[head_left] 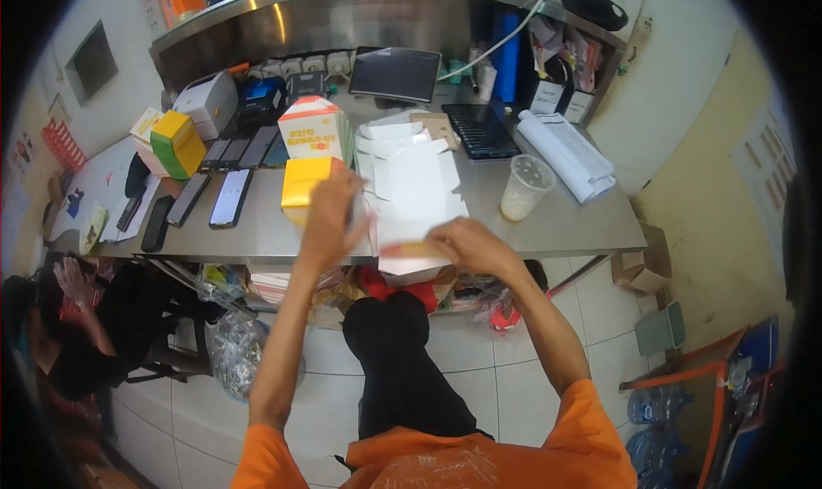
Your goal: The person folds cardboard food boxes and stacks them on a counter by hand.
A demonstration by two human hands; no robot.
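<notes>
My right hand (469,242) is closed at the near edge of the stacked flat cartons, pinching the end of a blurred red and yellow cardboard strip (404,250). White unfolded cartons (411,176) lie on the steel table just beyond it. My left hand (332,215) is smeared by motion, beside the yellow box (301,183) and left of the cartons; whether it touches either cannot be told. Behind the yellow box stands a stack of white, orange and yellow printed cartons (312,129).
Several phones (231,198) lie on the left of the table (582,232). A plastic cup (526,187) stands at right, near a black keyboard (481,132) and papers (567,155). A tablet screen (395,72) is at the back. Another person (86,326) sits at the left.
</notes>
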